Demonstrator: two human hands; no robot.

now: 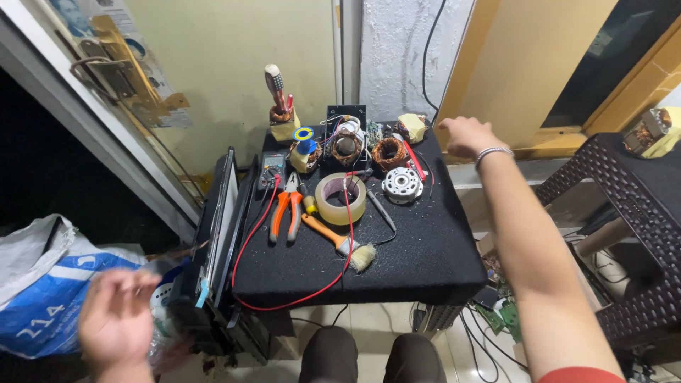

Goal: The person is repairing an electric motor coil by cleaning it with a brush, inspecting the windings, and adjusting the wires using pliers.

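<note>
My right hand [464, 136] reaches out over the far right corner of a small black table [425, 262], fingers curled, holding nothing that I can see; a yellow-wrapped coil part [412, 128] lies just left of it. My left hand [117, 319] is blurred, low at the left, fingers spread and empty, beside a black framed panel [216, 241] that leans on the table's left side. On the table lie orange-handled pliers [285, 213], a roll of clear tape [340, 199], an orange-handled brush [340, 245], a copper winding [389, 153] and a round metal motor part [402, 185].
A multimeter [272, 169] with a red lead [298, 301] sits at the table's back left, with a screwdriver [275, 89] standing behind it. A blue and white sack [42, 291] lies at the left. A dark woven stool [631, 213] stands at the right, and circuit boards [500, 312] lie on the floor.
</note>
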